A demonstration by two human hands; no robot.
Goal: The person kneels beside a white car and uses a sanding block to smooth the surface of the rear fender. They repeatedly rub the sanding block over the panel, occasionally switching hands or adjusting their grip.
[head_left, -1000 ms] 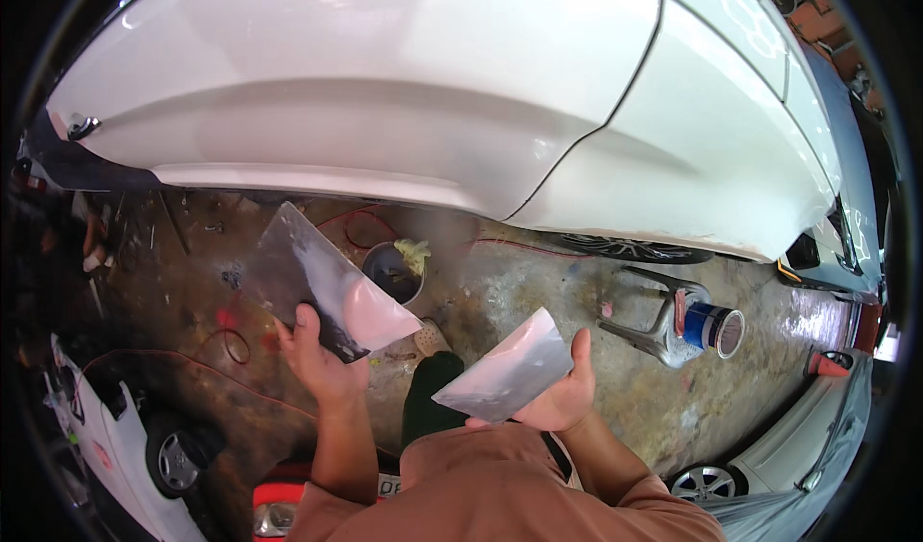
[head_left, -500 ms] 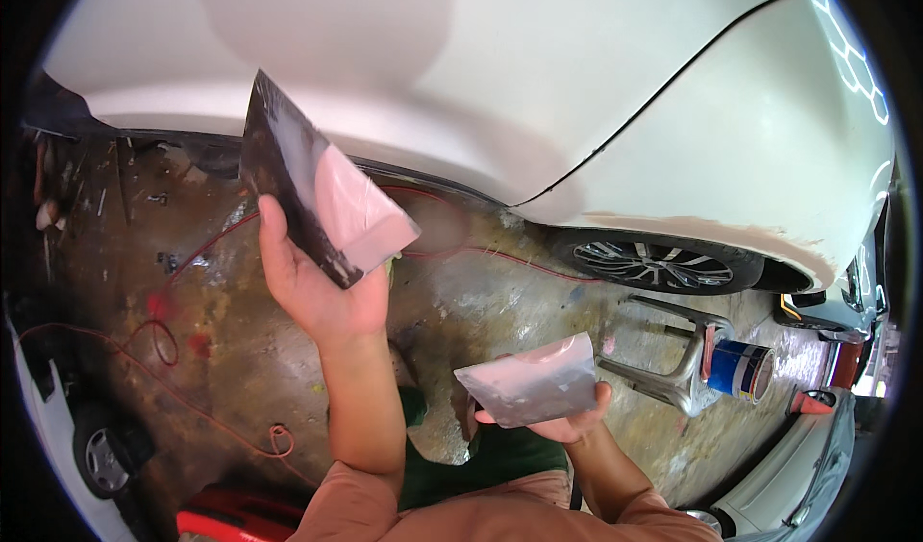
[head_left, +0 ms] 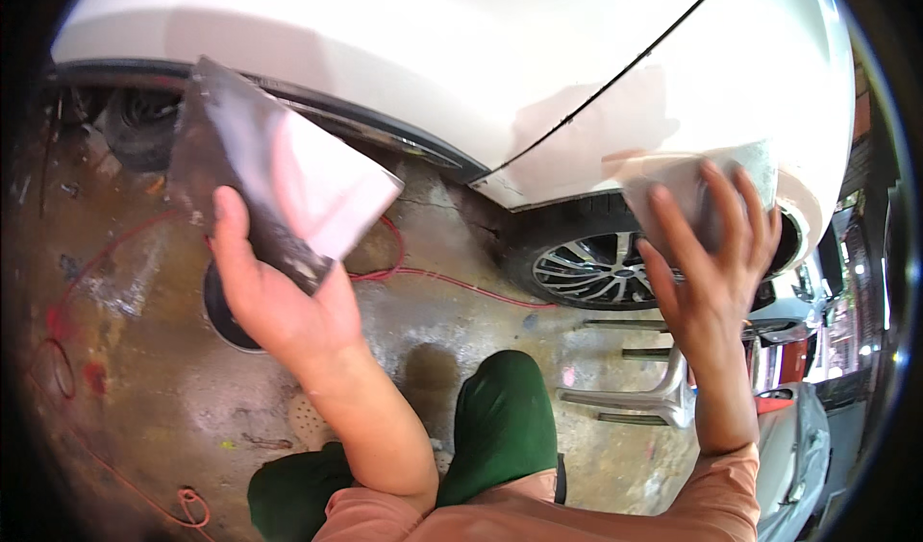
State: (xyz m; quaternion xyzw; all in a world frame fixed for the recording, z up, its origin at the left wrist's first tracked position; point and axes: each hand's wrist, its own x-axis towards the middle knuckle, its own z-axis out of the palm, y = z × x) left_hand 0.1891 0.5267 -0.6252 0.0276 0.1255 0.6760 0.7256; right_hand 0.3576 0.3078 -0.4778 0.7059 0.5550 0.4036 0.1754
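My left hand (head_left: 288, 297) grips a flat dark plate (head_left: 221, 143) by its lower edge, thumb on top. Smooth pink putty (head_left: 332, 191) covers the plate's right side. With fingers spread across its back, my right hand (head_left: 716, 278) holds a thin grey putty spreader (head_left: 663, 191) at the white car's wheel arch (head_left: 808, 225). Its front edge seems to lie against the body panel, though blur hides the exact contact. Below the spreader is the car's black tyre with a spoked wheel (head_left: 577, 271).
A grey plastic stool (head_left: 663, 403) stands beneath my right forearm. A red hose (head_left: 452, 278) crosses the stained concrete floor (head_left: 404, 335). Another car (head_left: 793, 455) is at the lower right. A dark round object (head_left: 226, 316) sits behind my left hand.
My right hand has risen from near my lap, carrying the spreader up and right to the wheel arch. My left hand has shifted slightly left with the plate. The view has moved too.
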